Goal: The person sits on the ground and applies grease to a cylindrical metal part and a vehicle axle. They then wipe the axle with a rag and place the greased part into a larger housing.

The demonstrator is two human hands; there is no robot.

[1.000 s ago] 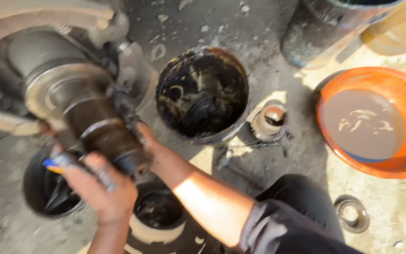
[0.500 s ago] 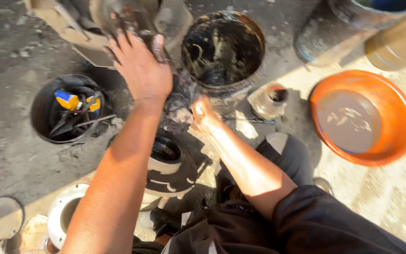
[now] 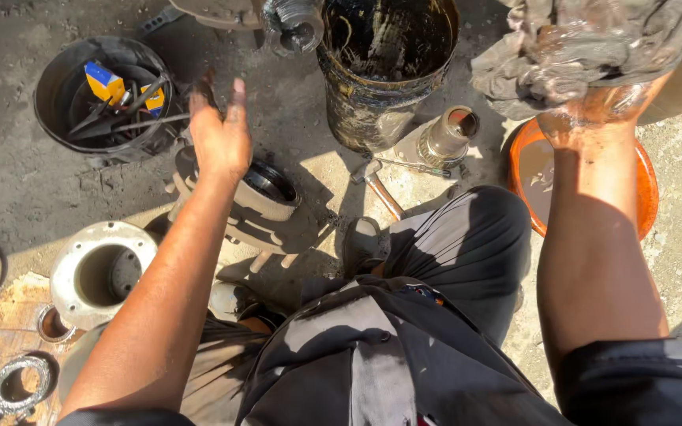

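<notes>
risk: right hand point(image 3: 593, 102) fingers grip a greasy grey cloth rag point(image 3: 578, 47), upper right, may slip into orange round basin point(image 3: 649, 189) | left hand point(image 3: 219, 134) fingers spread open, empty, above dark ribbed metal hub point(image 3: 254, 201)

The person wore dark grey, grease-smeared work trousers point(image 3: 467, 252) and dark short sleeves point(image 3: 633, 379); both bare hands looked oily, perhaps blackened.

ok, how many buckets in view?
2. A black bucket of tools at top left, beyond the left hand; a grimy bucket at top centre. Others may sit outside the frame.
</notes>
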